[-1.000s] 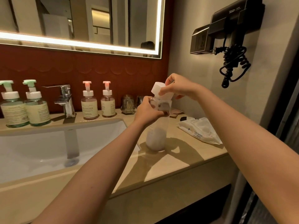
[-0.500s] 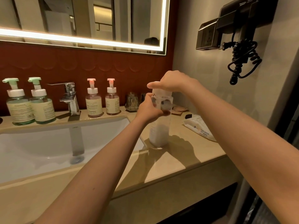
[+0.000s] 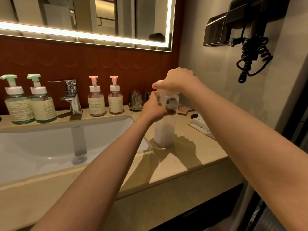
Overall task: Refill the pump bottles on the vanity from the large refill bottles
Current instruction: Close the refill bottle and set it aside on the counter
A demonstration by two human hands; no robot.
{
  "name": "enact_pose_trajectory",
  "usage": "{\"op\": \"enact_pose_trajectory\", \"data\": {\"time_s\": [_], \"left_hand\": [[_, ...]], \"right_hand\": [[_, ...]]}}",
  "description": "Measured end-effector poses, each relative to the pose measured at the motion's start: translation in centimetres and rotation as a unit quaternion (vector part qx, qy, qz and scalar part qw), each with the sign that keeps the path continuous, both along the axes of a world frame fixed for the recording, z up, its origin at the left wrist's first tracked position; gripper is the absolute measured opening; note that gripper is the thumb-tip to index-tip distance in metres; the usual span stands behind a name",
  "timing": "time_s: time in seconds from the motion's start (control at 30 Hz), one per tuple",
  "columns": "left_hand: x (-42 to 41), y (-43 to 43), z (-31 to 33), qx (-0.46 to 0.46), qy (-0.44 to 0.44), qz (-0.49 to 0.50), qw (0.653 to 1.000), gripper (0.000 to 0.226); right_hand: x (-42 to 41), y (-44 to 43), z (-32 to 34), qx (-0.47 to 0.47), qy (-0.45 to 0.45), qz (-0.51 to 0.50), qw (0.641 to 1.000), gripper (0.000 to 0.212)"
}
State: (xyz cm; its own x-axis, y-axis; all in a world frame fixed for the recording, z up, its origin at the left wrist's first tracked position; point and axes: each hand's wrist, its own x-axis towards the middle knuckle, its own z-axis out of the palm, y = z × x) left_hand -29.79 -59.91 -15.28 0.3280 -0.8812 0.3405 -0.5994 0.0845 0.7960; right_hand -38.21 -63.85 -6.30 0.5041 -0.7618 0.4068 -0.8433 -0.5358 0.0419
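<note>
Fingers (image 3: 160, 84) of your right hand (image 3: 177, 80) curl over the white cap (image 3: 168, 91). Your left hand (image 3: 153, 109) wraps the tall clear bottle (image 3: 164, 130), upright on the counter (image 3: 183, 164) beside the sink (image 3: 50, 144). Twist carelessly and that nearly empty bottle could tip, or a crooked cap could leak.

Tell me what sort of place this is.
Most likely a hotel bathroom: a backlit mirror over a sink, paired pump bottles lined along the vanity, and a wall-mounted hair dryer with a coiled cord.

Bare forearms (image 3: 106, 172) and hands (image 3: 154, 108)
</note>
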Motion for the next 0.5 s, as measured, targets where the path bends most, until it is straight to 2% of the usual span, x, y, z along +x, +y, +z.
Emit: {"op": "enact_pose_trajectory", "data": {"time_s": [0.03, 0.1, 0.17, 0.2, 0.23, 0.27, 0.37, 0.5], "left_hand": [[0.0, 0.1, 0.0, 0.003, 0.0, -0.001, 1.0, 0.087], [0.0, 0.2, 0.0, 0.0, -0.004, -0.001, 1.0, 0.083], [0.0, 0.2, 0.0, -0.006, -0.01, 0.002, 1.0, 0.079], [0.0, 0.2, -0.1, -0.01, -0.008, 0.002, 1.0, 0.079], [0.1, 0.1, -0.1, -0.012, -0.005, 0.001, 1.0, 0.078], [0.1, 0.0, -0.2, -0.012, -0.003, 0.0, 1.0, 0.077], [0.0, 0.0, -0.3, -0.016, -0.004, -0.004, 1.0, 0.077], [0.1, -0.1, -0.3, -0.009, 0.002, -0.003, 1.0, 0.082]], "right_hand": [[0.3, 0.1, -0.2, 0.012, 0.001, -0.01, 1.0, 0.077], [0.6, 0.4, 0.0, 0.132, -0.032, 0.022, 0.99, 0.081], [0.8, 0.2, 0.8, 0.245, -0.049, 0.093, 0.964, 0.065], [0.7, 0.0, 1.2, 0.272, -0.04, 0.116, 0.954, 0.05], [0.6, -0.1, 1.5, 0.274, -0.03, 0.122, 0.953, 0.038], [0.4, -0.1, 1.9, 0.267, -0.024, 0.114, 0.957, 0.036], [-0.2, 0.0, 2.6, 0.22, -0.036, 0.071, 0.972, 0.056], [-0.4, 0.5, 1.7, 0.042, -0.006, -0.006, 0.999, 0.079]]}}
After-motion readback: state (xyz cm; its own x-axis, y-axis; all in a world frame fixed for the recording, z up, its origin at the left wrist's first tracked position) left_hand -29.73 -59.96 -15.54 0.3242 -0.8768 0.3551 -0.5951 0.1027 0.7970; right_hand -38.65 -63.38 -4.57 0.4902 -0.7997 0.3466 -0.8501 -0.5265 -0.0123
